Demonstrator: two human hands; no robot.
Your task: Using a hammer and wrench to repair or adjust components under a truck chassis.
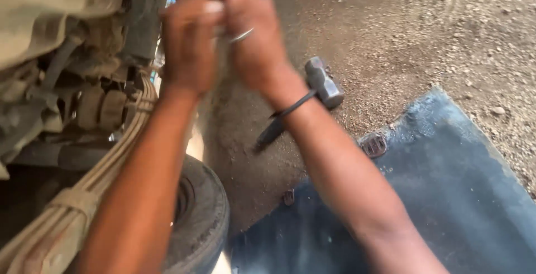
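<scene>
Our left hand (188,39) and right hand (251,34) are raised together at the top of the view, both closed around something metallic at the vehicle's underside — the part itself is blurred and mostly hidden by the fingers, so we cannot tell what it is. A ring shows on the right hand and a dark band (293,106) circles that wrist. To do this well, we judge we should keep both grips tight and close together, elbows steady, and pull in line with the part rather than sideways.

Just left of our forearms run the stacked leaf springs (111,162), and below them lies a worn tyre (204,212). A sledge hammer (318,87) rests on the ground beyond the right wrist, within reach. Underneath — a dirt and gravel ground (435,34), with a blue mat (446,196) spread toward the lower right.
</scene>
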